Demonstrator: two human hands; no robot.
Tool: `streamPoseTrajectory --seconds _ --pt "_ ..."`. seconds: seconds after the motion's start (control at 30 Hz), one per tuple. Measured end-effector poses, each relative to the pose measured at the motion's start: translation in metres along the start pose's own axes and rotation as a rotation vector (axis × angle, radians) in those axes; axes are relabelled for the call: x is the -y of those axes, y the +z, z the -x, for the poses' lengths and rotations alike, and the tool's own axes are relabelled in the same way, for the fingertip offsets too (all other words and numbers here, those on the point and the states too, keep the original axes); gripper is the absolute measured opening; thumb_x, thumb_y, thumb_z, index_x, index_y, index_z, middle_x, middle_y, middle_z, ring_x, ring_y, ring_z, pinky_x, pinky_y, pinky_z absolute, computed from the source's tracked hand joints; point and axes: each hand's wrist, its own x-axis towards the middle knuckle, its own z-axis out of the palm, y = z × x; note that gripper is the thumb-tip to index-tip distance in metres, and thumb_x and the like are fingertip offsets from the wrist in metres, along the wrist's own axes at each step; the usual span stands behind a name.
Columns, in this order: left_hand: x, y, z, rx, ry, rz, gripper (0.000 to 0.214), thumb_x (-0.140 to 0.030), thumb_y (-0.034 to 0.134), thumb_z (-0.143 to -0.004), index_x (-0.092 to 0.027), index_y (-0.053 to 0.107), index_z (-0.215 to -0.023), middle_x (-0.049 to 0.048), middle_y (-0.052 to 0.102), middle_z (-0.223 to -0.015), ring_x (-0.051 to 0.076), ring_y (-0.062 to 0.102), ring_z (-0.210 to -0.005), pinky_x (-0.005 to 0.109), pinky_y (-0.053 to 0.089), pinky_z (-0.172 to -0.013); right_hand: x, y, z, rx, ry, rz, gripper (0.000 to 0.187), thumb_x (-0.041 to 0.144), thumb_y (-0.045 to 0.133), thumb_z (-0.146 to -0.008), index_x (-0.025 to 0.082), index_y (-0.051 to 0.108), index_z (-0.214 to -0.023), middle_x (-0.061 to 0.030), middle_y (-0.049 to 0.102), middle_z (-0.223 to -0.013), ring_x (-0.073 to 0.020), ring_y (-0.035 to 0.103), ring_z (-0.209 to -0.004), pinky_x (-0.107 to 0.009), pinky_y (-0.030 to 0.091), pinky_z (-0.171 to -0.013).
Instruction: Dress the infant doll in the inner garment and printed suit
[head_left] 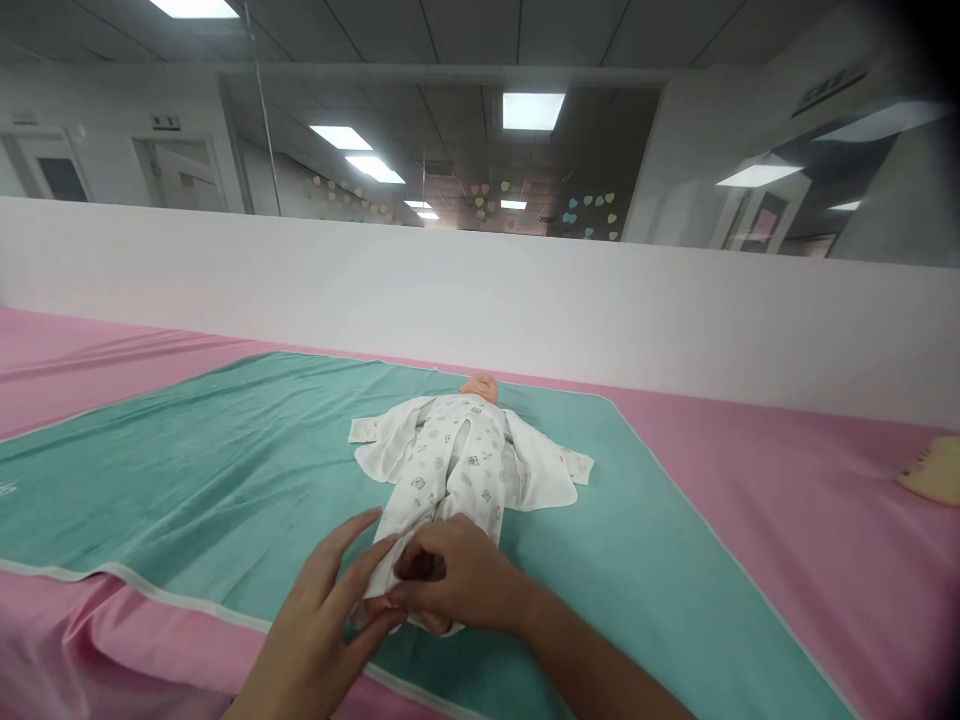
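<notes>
A baby doll point(480, 386) lies on its back on a green mat point(225, 470), dressed in a white printed romper point(450, 470) with its sleeves spread sideways. Both hands meet at the near end of the romper's legs. My right hand point(457, 580) is curled in a pinch around the leg end, where the doll's foot seems to be. My left hand point(330, 610) rests beside it with fingers stretched out, fingertips touching the same cloth.
The mat covers a pink sheet point(787, 480) on a long table. A white partition wall point(525, 300) runs along the far side. A pale yellowish object point(934, 470) lies at the right edge.
</notes>
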Motion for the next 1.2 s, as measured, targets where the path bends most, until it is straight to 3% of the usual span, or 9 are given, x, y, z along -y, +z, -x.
streamPoseTrajectory --seconds 0.1,0.23,0.43,0.53,0.67,0.8,0.9,1.07,1.2 --pt "0.004 -0.002 -0.002 -0.027 0.008 -0.018 0.048 -0.031 0.058 -0.082 -0.029 0.044 -0.128 0.0097 0.04 -0.137 0.028 0.047 -0.119 0.04 0.051 -0.09 -0.001 0.006 -0.001 -0.027 0.028 -0.008 0.028 0.046 0.067 -0.07 0.018 0.063 -0.071 0.0038 0.059 -0.064 -0.0084 0.051 -0.061 -0.021 0.038 -0.06" --pt "0.012 -0.004 0.001 -0.054 0.0 -0.032 0.046 -0.039 0.06 -0.08 -0.027 0.048 -0.123 0.0087 0.042 -0.135 0.027 0.05 -0.116 0.04 0.051 -0.09 -0.005 0.009 0.0 -0.023 0.001 -0.058 0.012 0.029 0.065 -0.072 0.018 0.064 -0.072 0.0042 0.059 -0.064 -0.008 0.051 -0.061 -0.022 0.039 -0.064" --pt "0.022 -0.009 0.003 -0.029 -0.052 -0.014 0.043 -0.04 0.059 -0.081 -0.028 0.05 -0.121 0.0069 0.041 -0.136 0.027 0.048 -0.119 0.039 0.049 -0.092 -0.003 -0.003 0.002 0.034 0.123 -0.397 0.012 0.027 0.056 -0.078 0.018 0.062 -0.083 0.001 0.061 -0.077 -0.0106 0.055 -0.072 -0.022 0.042 -0.068" --pt "0.021 -0.007 0.003 -0.01 -0.037 -0.009 0.043 -0.038 0.059 -0.08 -0.028 0.05 -0.122 0.0072 0.042 -0.136 0.027 0.048 -0.118 0.04 0.05 -0.091 -0.004 -0.006 0.002 0.047 0.105 -0.414 0.013 0.028 0.058 -0.078 0.017 0.063 -0.082 -0.0005 0.062 -0.081 -0.0119 0.055 -0.077 -0.024 0.043 -0.072" --pt "0.014 -0.001 0.005 0.057 0.03 0.011 0.041 -0.029 0.058 -0.081 -0.029 0.051 -0.121 0.0078 0.042 -0.137 0.027 0.048 -0.119 0.037 0.051 -0.089 -0.007 -0.005 -0.002 -0.034 0.113 -0.513 0.02 0.036 0.059 -0.079 0.017 0.06 -0.081 -0.0006 0.059 -0.077 -0.0117 0.054 -0.074 -0.026 0.044 -0.071" --pt "0.004 -0.005 0.007 0.135 0.11 0.058 0.035 -0.026 0.057 -0.083 -0.031 0.054 -0.117 0.0054 0.038 -0.14 0.025 0.042 -0.124 0.036 0.049 -0.093 -0.01 -0.01 -0.005 -0.209 0.147 -0.651 0.028 0.045 0.057 -0.079 0.017 0.054 -0.078 0.0017 0.053 -0.065 -0.0091 0.05 -0.06 -0.024 0.043 -0.061" --pt "-0.002 -0.011 0.005 0.126 0.136 0.073 0.025 -0.023 0.055 -0.085 -0.03 0.059 -0.109 0.0039 0.044 -0.135 0.025 0.038 -0.127 0.037 0.047 -0.095 -0.012 -0.016 -0.001 -0.262 0.143 -0.502 0.036 0.049 0.049 -0.083 0.018 0.047 -0.067 0.0032 0.047 -0.057 -0.0075 0.043 -0.051 -0.022 0.037 -0.051" --pt "-0.011 -0.007 -0.006 0.144 0.16 0.0 0.02 -0.024 0.055 -0.085 -0.028 0.061 -0.104 0.0025 0.052 -0.128 0.024 0.038 -0.126 0.04 0.045 -0.095 -0.02 -0.02 0.003 -0.293 0.092 0.056 0.055 0.052 0.043 -0.086 0.016 0.029 -0.047 0.005 0.024 -0.047 -0.0055 0.025 -0.047 -0.023 0.019 -0.047" --pt "-0.019 0.008 -0.011 0.173 0.215 -0.073 0.034 -0.034 0.066 -0.075 -0.028 0.059 -0.108 0.0021 0.052 -0.13 0.029 0.04 -0.124 0.05 0.04 -0.099 -0.028 -0.021 0.002 -0.288 0.136 0.185 0.058 0.052 0.037 -0.088 0.015 0.034 -0.043 0.0046 0.024 -0.046 -0.0052 0.024 -0.047 -0.023 0.018 -0.047"
